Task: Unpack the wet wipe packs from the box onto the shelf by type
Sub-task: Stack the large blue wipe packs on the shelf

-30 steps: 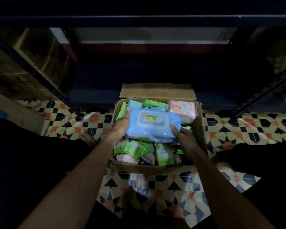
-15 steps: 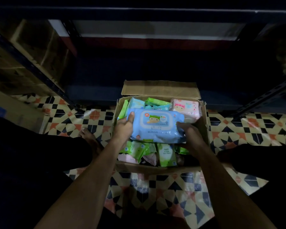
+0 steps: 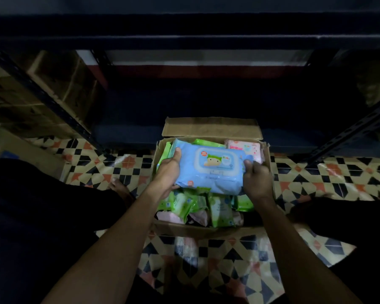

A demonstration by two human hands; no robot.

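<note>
A large blue wet wipe pack (image 3: 208, 170) with a cartoon lid hangs just above the open cardboard box (image 3: 206, 231). My left hand (image 3: 168, 172) grips its left end and my right hand (image 3: 256, 178) grips its right end. Below it the box holds several small green packs (image 3: 221, 210) and some pink ones (image 3: 198, 217) near its front. A larger pink pack (image 3: 244, 149) lies at the box's back right, a green one (image 3: 207, 141) at the back. The dark blue bottom shelf (image 3: 206, 102) stands right behind the box.
The box sits on a patterned tile floor (image 3: 316, 174) between my dark-clad legs. Slotted shelf uprights slant at the left (image 3: 46, 102) and right (image 3: 349, 132). Brown cartons (image 3: 59, 84) fill the neighbouring shelf bay on the left. The box's back flap (image 3: 211, 127) leans toward the shelf.
Both hands have lifted the blue pack a little higher and farther toward the shelf. My right hand's grip has shifted up onto the pack's right edge.
</note>
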